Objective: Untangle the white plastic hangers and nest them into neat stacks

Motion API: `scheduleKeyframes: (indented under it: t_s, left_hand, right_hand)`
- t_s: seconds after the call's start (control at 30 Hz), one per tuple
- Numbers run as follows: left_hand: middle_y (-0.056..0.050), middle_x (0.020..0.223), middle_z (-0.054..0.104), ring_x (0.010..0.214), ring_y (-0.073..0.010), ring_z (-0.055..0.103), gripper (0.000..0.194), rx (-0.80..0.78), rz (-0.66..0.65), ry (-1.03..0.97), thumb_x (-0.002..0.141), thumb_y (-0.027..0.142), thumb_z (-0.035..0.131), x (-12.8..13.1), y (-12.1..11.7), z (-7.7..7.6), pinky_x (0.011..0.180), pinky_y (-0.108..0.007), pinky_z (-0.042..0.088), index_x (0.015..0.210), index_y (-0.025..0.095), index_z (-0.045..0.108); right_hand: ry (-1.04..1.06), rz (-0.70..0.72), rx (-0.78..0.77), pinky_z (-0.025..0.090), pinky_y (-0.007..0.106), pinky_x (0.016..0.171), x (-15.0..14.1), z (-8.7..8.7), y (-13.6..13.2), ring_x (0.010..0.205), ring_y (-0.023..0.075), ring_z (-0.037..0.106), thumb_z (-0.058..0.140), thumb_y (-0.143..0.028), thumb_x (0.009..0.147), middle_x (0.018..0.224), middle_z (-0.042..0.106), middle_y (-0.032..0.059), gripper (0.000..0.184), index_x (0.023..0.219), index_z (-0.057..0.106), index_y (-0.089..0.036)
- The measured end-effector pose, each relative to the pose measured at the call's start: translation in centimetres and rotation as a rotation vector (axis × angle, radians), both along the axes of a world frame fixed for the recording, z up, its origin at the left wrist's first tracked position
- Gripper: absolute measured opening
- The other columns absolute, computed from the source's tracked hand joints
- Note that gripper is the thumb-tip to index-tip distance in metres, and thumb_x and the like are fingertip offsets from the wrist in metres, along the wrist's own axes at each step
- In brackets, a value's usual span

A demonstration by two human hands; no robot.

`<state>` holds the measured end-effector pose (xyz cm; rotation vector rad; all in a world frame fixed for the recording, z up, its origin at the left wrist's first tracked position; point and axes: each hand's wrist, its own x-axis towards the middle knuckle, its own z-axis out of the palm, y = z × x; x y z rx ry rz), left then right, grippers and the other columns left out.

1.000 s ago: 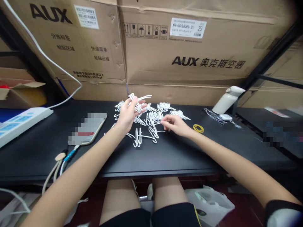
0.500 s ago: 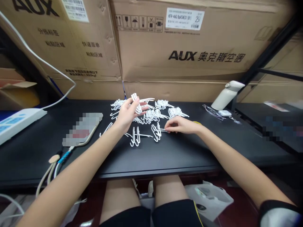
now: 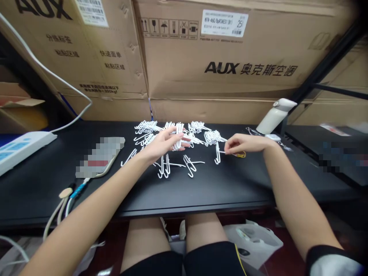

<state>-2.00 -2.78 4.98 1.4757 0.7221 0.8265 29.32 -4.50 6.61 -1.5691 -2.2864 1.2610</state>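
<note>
My left hand (image 3: 161, 145) is closed around a bunch of white wire hooks (image 3: 179, 135), held between thumb and fingers over the middle of the table. Between its fingertips, my right hand (image 3: 243, 143) pinches the straight stem of a white hook (image 3: 217, 155); its curved end points down to the left. Below my hands lie a few loose hooks (image 3: 164, 168) and another hook (image 3: 189, 165). Behind them are heaped rows of the same hooks, among them one pile (image 3: 212, 137) near my right fingertips and another pile (image 3: 146, 125) at the back left. My left hand partly hides the middle piles.
Yellow rubber bands (image 3: 240, 155) lie just under my right hand. A white bottle (image 3: 276, 115) and a small white case (image 3: 272, 137) stand at the back right. Left are a phone (image 3: 110, 147) on a cable and a power strip (image 3: 25, 149). Large cardboard boxes (image 3: 178, 76) wall the back.
My right hand has moved right from the hooks at front centre, carrying a hook clear of the one left there. My left hand, still gripping its bunch, has shifted slightly right and lower.
</note>
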Motion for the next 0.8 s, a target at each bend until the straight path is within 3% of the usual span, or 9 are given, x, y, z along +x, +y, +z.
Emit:
scheduleKeyframes:
  t_s: [0.13, 0.23, 0.47, 0.67, 0.8]
  left_hand:
    - [-0.013, 0.108, 0.069, 0.102, -0.0239, 0.065, 0.048, 0.073, -0.056, 0.108, 0.084, 0.040, 0.061, 0.0, -0.3, 0.0, 0.093, -0.039, 0.044, 0.123, 0.016, 0.050]
    - [-0.014, 0.112, 0.067, 0.106, -0.0244, 0.062, 0.048, 0.133, -0.084, 0.120, 0.084, 0.041, 0.060, 0.1, -0.4, -0.1, 0.096, -0.040, 0.041, 0.124, 0.017, 0.050]
    - [-0.015, 0.116, 0.064, 0.106, -0.0234, 0.060, 0.055, 0.142, -0.085, 0.166, 0.082, 0.040, 0.062, 0.2, -0.3, -0.3, 0.094, -0.039, 0.042, 0.129, 0.016, 0.047]
    - [-0.013, 0.103, 0.067, 0.097, -0.0229, 0.062, 0.052, 0.178, -0.154, 0.158, 0.082, 0.039, 0.062, 0.5, -0.7, -0.3, 0.082, -0.036, 0.047, 0.125, 0.013, 0.049]
    - [-0.013, 0.102, 0.067, 0.100, -0.0238, 0.062, 0.046, 0.182, -0.163, 0.150, 0.082, 0.039, 0.062, 0.6, -0.7, -0.3, 0.085, -0.038, 0.046, 0.118, 0.012, 0.052]
  right_hand:
    - [0.348, -0.221, 0.259, 0.039, 0.022, 0.048, -0.3, 0.5, -0.3, 0.052, 0.0089, 0.048, 0.071, -0.045, 0.072, 0.062, 0.056, 0.0009, 0.031, 0.078, 0.066, -0.015]
    - [0.554, -0.261, 0.359, 0.043, 0.024, 0.048, -2.8, -0.4, -0.4, 0.053, 0.0105, 0.051, 0.072, -0.044, 0.070, 0.059, 0.057, 0.0002, 0.029, 0.076, 0.067, -0.016]
    - [0.606, -0.176, 0.378, 0.046, 0.025, 0.047, -6.4, -2.9, -0.4, 0.051, 0.0108, 0.052, 0.070, -0.041, 0.074, 0.062, 0.060, 0.0017, 0.027, 0.077, 0.069, -0.014]
    - [0.588, -0.087, 0.386, 0.043, 0.023, 0.046, -7.9, -3.4, -1.2, 0.050, 0.0090, 0.050, 0.065, -0.039, 0.079, 0.069, 0.061, 0.0021, 0.024, 0.080, 0.069, -0.015]
    - [0.605, -0.114, 0.449, 0.043, 0.024, 0.050, -8.9, -3.8, -1.8, 0.057, 0.0103, 0.052, 0.064, -0.036, 0.081, 0.073, 0.061, 0.0027, 0.021, 0.080, 0.069, -0.015]
